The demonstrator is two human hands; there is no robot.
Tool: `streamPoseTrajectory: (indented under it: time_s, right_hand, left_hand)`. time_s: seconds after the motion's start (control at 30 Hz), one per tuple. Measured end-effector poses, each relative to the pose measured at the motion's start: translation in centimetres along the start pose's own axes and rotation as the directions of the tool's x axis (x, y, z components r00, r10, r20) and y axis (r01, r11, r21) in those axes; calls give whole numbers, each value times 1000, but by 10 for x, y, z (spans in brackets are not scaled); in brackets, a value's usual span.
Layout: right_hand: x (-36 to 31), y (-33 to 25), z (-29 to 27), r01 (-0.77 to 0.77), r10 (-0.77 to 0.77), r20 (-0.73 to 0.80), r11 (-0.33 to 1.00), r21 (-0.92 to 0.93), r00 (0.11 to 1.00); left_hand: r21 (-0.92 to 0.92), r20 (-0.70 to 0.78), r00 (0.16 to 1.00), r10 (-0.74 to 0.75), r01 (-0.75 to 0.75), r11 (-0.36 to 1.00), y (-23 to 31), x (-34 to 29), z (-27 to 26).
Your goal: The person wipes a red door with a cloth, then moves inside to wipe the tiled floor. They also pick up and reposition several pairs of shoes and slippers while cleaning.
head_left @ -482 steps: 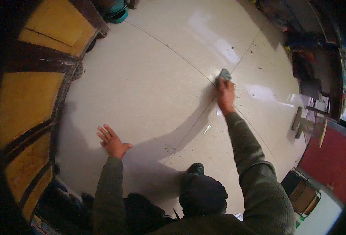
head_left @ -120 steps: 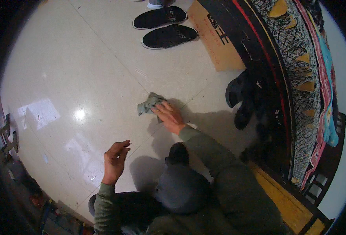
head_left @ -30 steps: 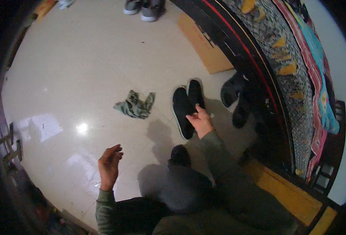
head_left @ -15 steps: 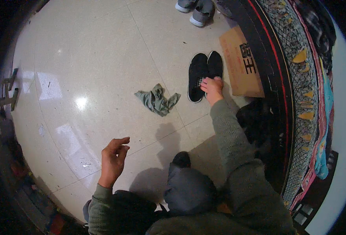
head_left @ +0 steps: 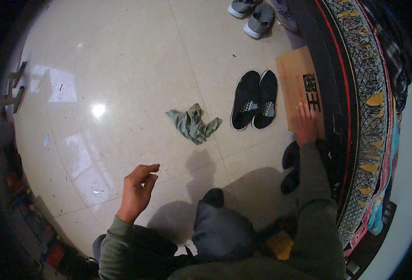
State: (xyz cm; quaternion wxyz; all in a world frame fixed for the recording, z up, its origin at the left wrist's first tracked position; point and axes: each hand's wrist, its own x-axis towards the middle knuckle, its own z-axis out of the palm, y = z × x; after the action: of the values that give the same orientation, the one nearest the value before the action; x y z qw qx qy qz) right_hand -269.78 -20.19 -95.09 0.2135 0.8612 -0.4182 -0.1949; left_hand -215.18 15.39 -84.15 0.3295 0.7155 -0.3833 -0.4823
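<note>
My right hand (head_left: pixel 305 126) is over the near end of a cardboard box (head_left: pixel 292 79), its fingers stretched out and apart. Whether the fingertips touch the cardboard, I cannot tell. Left of the box, a pair of black slip-on shoes (head_left: pixel 248 98) with white sole edges and checked insoles lies side by side on the floor. My left hand (head_left: pixel 139 191) hangs above the floor at the lower left, holding nothing, with bent fingers and a gap to the thumb. A crumpled grey-green cloth (head_left: pixel 193 125) lies between the left hand and the shoes.
Grey shoes (head_left: pixel 260 21) with white soles stand at the far right. Dark footwear (head_left: pixel 290 181) sits beside my right forearm. A bed with a patterned cover (head_left: pixel 362 84) runs along the right side. At the left stand metal legs (head_left: pixel 18 95) of some furniture.
My right hand has left the black shoes and moved right to the cardboard box, its fingers now spread. The left hand has kept its pose. The view has shifted slightly.
</note>
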Motion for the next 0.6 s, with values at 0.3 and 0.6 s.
streamPoseTrajectory:
  time_s: [0.3, 0.6]
  right_hand:
    - [-3, -107, -45, -256, 208, 151, 838, 483, 966]
    - [95, -165, -94, -325, 311, 176, 533, 782, 934]
  left_hand:
    - [-28, -38, 997, -66, 65, 997, -15, -13, -4]
    - [380, 170, 984, 43, -106, 919, -20, 55, 13]
